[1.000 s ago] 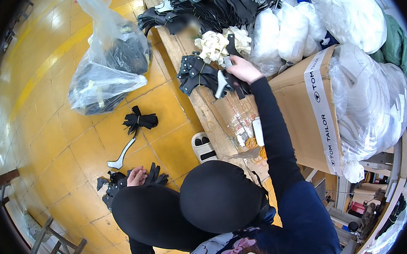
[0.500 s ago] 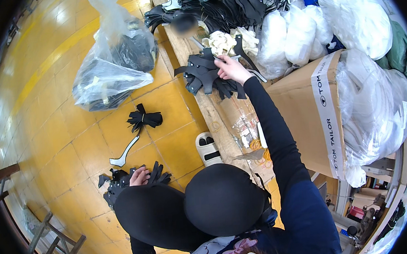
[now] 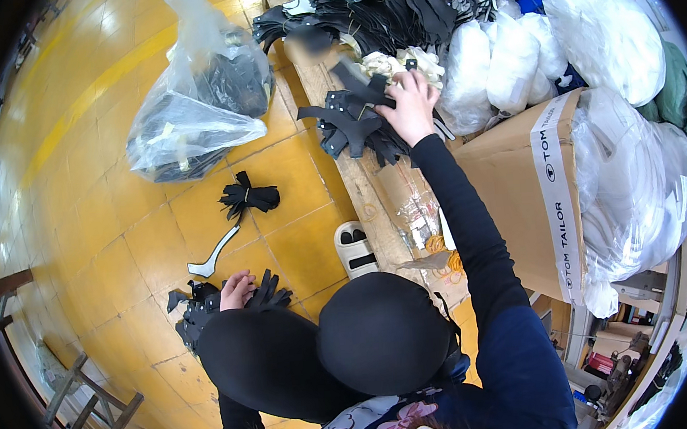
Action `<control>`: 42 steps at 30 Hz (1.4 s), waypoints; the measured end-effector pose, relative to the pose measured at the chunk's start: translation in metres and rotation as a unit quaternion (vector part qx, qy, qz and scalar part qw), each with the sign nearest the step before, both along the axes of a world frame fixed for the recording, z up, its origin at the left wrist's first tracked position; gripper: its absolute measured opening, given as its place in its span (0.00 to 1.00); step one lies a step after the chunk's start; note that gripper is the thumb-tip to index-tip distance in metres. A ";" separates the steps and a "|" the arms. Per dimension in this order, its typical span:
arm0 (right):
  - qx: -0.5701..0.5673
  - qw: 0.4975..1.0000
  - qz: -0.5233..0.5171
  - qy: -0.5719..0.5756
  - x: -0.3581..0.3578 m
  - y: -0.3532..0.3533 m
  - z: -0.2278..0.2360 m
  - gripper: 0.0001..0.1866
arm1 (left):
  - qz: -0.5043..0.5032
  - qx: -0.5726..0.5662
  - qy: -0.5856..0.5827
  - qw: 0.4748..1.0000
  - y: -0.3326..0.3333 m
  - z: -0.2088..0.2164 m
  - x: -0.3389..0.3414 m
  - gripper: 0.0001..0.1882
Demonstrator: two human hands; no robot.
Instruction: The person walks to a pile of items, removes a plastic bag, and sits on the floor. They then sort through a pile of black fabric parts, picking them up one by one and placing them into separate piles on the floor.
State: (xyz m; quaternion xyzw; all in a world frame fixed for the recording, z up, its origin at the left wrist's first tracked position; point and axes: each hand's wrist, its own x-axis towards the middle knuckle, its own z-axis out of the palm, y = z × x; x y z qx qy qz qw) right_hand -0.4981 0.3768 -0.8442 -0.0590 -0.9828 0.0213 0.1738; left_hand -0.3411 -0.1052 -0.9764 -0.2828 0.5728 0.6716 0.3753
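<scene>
My right hand [image 3: 412, 110] reaches over a heap of black fabric strips [image 3: 357, 126] on a wooden platform. Its fingers are curled, and one black strip [image 3: 362, 86], smeared by motion, runs left from them as if pinched. Behind the fingertips stands another strip's end [image 3: 411, 65] with a metal snap. My left hand [image 3: 238, 290] is low by my left knee, its fingers bent together among black pieces with snaps [image 3: 197, 316]; what it holds is hidden. Beyond it on the floor lie a white-faced curved piece [image 3: 215, 255] and a tied black bundle [image 3: 248, 197].
A clear plastic bag [image 3: 194, 133] of dark goods stands on the yellow tiles. Stacks of black strips [image 3: 393, 12], white bags [image 3: 492, 64] and a taped carton [image 3: 517, 194] line the platform [image 3: 357, 185]. A white slipper [image 3: 354, 250] and yellow rubber bands [image 3: 442, 251] are nearby.
My right hand has shifted right over the heap, and a black strip now blurs beside its fingers. My left hand has risen slightly, staying by the knee.
</scene>
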 end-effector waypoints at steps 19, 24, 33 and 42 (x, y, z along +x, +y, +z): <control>0.101 0.973 0.135 -0.157 0.002 -0.015 -0.041 0.22 | 0.003 0.033 -0.022 0.999 -0.002 -0.020 0.012 0.15; 0.090 0.965 0.062 -0.238 -0.011 0.010 0.008 0.24 | 0.029 0.024 -0.018 0.999 -0.022 -0.021 0.012 0.14; -0.253 0.964 -0.004 -0.085 -0.002 0.142 -0.042 0.32 | 0.019 0.046 -0.021 0.999 -0.009 -0.031 0.042 0.14; -0.245 0.955 -0.131 -0.100 0.010 0.100 -0.070 0.39 | 0.012 0.006 -0.014 1.000 -0.021 -0.023 0.027 0.14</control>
